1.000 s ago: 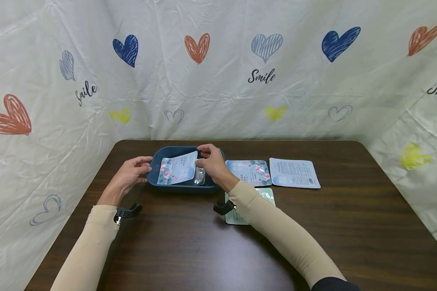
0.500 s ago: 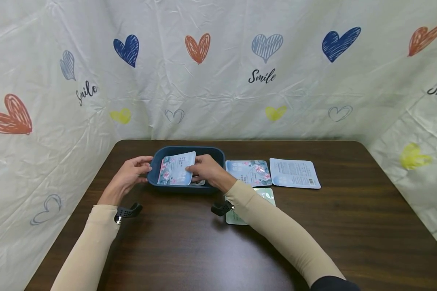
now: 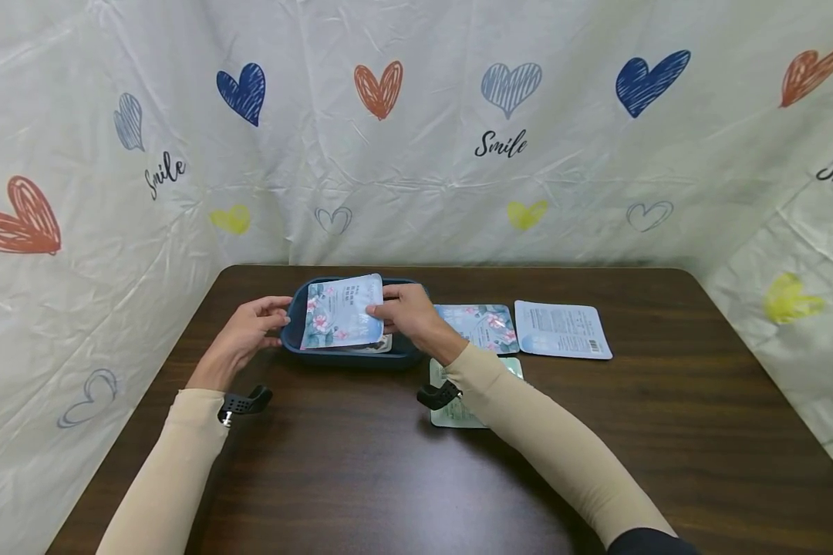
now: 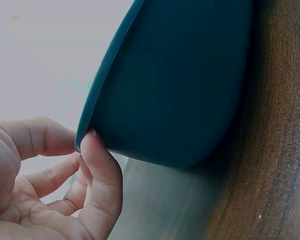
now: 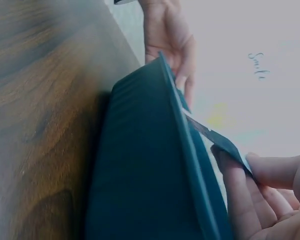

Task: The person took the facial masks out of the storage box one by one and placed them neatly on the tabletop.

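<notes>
floral sachet (image 3: 343,312) pinched in right hand (image 3: 413,316); left hand (image 3: 250,327) pinches tray (image 4: 175,85); backdrop (image 3: 423,166) reads "smile"

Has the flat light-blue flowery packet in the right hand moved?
Yes: the light-blue packet rose in the head view; its top now overlaps the far rim of the dark-blue rounded plastic tub.

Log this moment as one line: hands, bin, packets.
left hand: pinches bin at its rim | right hand: holds flowered packet, tilted at bin | on table: second flowered packet, text-covered packet, green packet
</notes>
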Available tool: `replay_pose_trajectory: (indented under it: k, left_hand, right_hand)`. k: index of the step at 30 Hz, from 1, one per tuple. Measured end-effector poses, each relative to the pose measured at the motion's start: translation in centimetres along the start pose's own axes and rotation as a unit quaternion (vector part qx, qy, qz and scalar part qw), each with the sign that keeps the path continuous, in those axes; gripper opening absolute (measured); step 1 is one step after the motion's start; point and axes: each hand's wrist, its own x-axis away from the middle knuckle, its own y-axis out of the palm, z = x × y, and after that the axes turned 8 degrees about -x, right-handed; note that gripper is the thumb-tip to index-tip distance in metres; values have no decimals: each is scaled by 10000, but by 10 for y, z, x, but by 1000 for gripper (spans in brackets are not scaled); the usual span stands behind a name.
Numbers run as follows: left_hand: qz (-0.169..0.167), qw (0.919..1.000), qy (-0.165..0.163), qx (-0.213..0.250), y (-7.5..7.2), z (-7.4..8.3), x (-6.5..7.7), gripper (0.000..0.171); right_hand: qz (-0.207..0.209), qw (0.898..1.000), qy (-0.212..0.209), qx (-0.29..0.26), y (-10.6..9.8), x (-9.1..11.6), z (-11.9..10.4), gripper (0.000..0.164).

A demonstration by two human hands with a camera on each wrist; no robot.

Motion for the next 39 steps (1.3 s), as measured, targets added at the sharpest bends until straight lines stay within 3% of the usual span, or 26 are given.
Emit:
replay_pose_trajectory:
  k: [8, 13, 19, 24, 39]
  left_hand:
    - [-4, 10000, 44, 58, 0, -1, -1, 52]
    - [4, 10000, 56, 58, 0, -2, -2, 51]
    - [-32, 10000, -18, 63, -2, -4, -2, 51]
    - [-91, 9999, -35, 86, -1, 4, 3, 51]
    - [-40, 10000, 65, -8, -1, -5, -5, 52]
  right_hand:
    - [55, 9988, -350, -341, -19, 18, -9, 24]
    - [108, 9988, -399, -244, -30, 33, -16, 22]
    - [-208, 9990, -277, -270, -42, 46, -20, 28]
    - [-320, 9985, -124, -427, -55, 57, -18, 37]
    - [-55, 9999, 37, -133, -94, 93, -16, 49]
